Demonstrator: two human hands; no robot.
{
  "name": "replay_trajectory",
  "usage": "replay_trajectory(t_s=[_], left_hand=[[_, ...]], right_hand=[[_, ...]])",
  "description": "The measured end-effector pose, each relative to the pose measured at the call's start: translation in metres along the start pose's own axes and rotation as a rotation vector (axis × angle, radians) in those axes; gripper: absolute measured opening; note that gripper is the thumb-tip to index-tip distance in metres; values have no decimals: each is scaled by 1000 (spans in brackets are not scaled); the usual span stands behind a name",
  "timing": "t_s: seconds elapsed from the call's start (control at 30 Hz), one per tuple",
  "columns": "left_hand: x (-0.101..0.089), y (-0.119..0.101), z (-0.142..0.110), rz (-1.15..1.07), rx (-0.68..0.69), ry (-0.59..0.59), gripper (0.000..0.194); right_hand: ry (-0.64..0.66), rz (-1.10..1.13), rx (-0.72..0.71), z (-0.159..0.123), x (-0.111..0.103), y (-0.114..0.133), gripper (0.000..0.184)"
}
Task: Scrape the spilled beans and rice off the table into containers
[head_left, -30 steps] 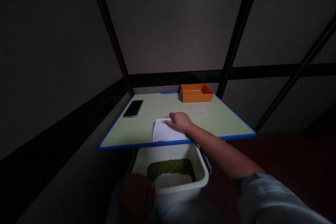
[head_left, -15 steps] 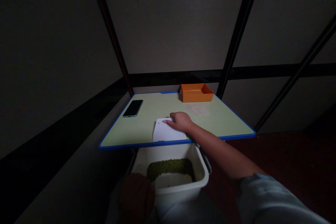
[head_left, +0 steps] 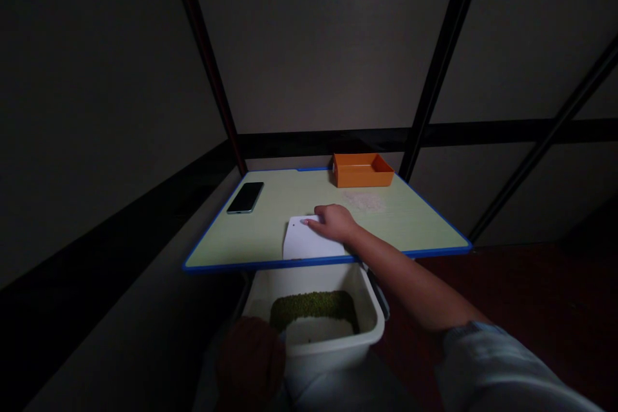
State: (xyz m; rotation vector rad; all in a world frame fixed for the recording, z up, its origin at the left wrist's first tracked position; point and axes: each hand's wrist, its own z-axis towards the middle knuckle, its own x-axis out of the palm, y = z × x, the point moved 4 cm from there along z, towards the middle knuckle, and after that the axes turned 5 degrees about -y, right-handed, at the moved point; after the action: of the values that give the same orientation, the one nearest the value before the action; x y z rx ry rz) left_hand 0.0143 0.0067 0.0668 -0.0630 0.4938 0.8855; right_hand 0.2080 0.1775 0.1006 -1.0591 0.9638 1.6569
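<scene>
On the near edge of the small table, my right hand (head_left: 337,224) grips a flat white scraper (head_left: 309,241) by its upper right side, the thumb lying on its face. The scraper has rounded corners and a small hole at its upper left; its lower edge meets the table's blue rim. Below that edge is a white tub (head_left: 369,299) with small green beans (head_left: 313,306) heaped along its far side and its pale floor bare in front. My left hand (head_left: 251,360), dark in shadow, is closed over the tub's near left corner, its fingertips hidden.
The pale green tabletop (head_left: 275,196) has a blue rim. A phone (head_left: 246,197) lies at its left, an orange open box (head_left: 362,170) stands at the back right, and a thin pale patch of small bits (head_left: 365,201) lies before the box. Panelled walls stand close behind and left.
</scene>
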Motion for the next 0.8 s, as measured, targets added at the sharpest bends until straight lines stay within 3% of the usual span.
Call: replay_trajectory(t_s=[0.2,0.37,0.6,0.8], left_hand=[[-1,1,0,-9,-12,-18,20],[0,1,-3,32,16,55,18],[-1,2,-5,17,22,33,20],[2,5,-13,36,52,23,9]], right_hand=[[-16,46,1,-1,-2,0,50],[-94,201,42,-1,-6,-7,50],[-244,288,317,4,-14,-45,54],[-193,96,604,4,-18,-77,51]])
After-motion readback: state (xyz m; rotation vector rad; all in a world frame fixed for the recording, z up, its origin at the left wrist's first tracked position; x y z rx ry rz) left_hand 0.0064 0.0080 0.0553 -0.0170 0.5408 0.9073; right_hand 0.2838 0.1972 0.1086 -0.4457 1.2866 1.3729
